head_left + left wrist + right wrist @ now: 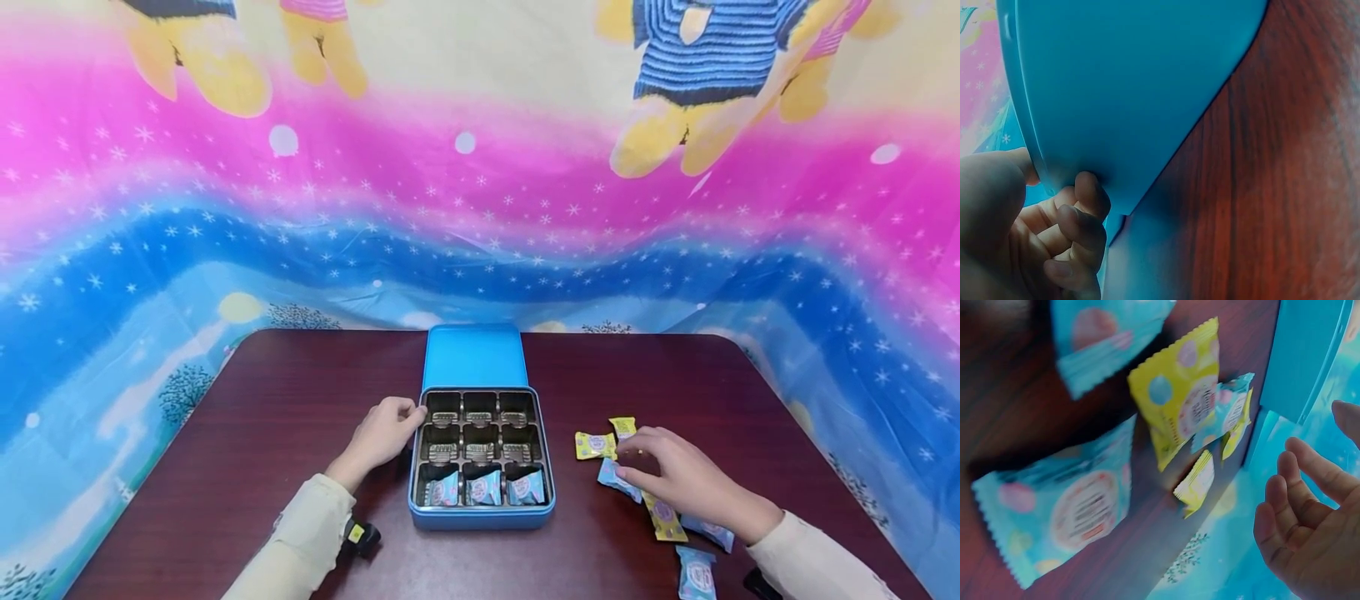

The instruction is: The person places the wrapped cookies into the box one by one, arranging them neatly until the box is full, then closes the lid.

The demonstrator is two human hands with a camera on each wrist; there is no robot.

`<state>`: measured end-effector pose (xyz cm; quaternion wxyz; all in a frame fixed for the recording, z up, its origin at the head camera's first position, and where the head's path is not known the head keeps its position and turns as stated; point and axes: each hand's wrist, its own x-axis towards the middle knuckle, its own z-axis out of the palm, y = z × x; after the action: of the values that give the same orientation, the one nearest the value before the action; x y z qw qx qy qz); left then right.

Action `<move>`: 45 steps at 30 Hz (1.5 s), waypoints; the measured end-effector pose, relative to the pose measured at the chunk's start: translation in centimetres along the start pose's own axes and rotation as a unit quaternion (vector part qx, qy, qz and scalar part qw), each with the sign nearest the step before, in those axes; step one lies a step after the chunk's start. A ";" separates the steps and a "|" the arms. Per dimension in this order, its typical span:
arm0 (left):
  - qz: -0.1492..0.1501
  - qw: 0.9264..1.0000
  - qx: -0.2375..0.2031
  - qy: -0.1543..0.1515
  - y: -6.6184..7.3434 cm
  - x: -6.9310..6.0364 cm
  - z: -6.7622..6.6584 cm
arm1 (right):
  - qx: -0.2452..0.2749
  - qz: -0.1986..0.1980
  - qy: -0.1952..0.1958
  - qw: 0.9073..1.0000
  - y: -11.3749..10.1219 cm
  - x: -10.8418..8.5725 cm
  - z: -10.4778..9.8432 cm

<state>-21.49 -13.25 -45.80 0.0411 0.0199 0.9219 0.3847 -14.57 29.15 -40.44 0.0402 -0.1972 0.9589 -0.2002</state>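
A blue tin (482,518) with a dark divided insert stands on the table, its lid (476,358) tipped back. Three blue-wrapped candies (483,488) sit in the front row of compartments; ridged bottoms show in the middle and back rows. My left hand (385,433) grips the tin's left edge near the back, thumb at the rim and curled fingers against the side wall (1135,81). Over the loose candies at the right hovers my right hand (686,479), fingers loosely bent, holding nothing. Below it lie yellow candies (595,445) and blue candies (697,573).
The dark red-brown table (315,375) has rounded far corners. Behind it hangs a colourful printed cloth (480,208). A black strap device (363,536) sits at the left wrist.
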 end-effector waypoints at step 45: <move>0.007 1.000 0.006 0.006 0.0 0.1 0.1 | -0.109 0.070 -0.019 0.991 3.1 -4.1 1.1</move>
<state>-21.53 -13.20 -45.89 0.0324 0.0240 0.9241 0.3800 -11.78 32.97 -42.75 0.0510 -0.1370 0.9854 -0.0875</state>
